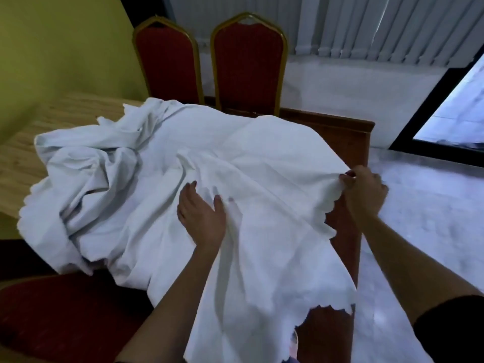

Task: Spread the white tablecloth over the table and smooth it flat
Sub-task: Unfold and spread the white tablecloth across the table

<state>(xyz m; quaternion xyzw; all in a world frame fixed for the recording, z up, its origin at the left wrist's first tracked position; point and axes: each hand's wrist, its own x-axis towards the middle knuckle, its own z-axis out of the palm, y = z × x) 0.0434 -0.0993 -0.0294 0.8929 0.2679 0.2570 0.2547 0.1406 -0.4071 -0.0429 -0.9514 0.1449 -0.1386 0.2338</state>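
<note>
Left hand (200,218): palm down on the white tablecloth (262,153), fingers straight and slightly spread. It presses the fabric onto the surface (348,142) a little in from the near edge.

Right hand (365,191): fingers curled, pinching the scalloped hem of the tablecloth. The hand sits just beyond the right edge of the surface, and taut creases run from the pinch back toward the left hand.

Tablecloth: it covers the right half of the surface unevenly. One corner hangs over the near right corner, and a strip of bare wood shows along the right edge and at the far right corner. Toward the left the fabric is heaped in deep folds, with light wood exposed beyond the heap.

Step in hand (judged): spreading. The right side is being drawn out while the left hand anchors the cloth; smoothing has not begun.

Next move (judged):
1. Square the hem to the right edge.
2. Release the pinch.
3. Open out the left heap toward the left edge and far left corner.
4. Sweep flat palms outward from the centre.

Two red chairs (248,66) stand against the far edge.
</note>
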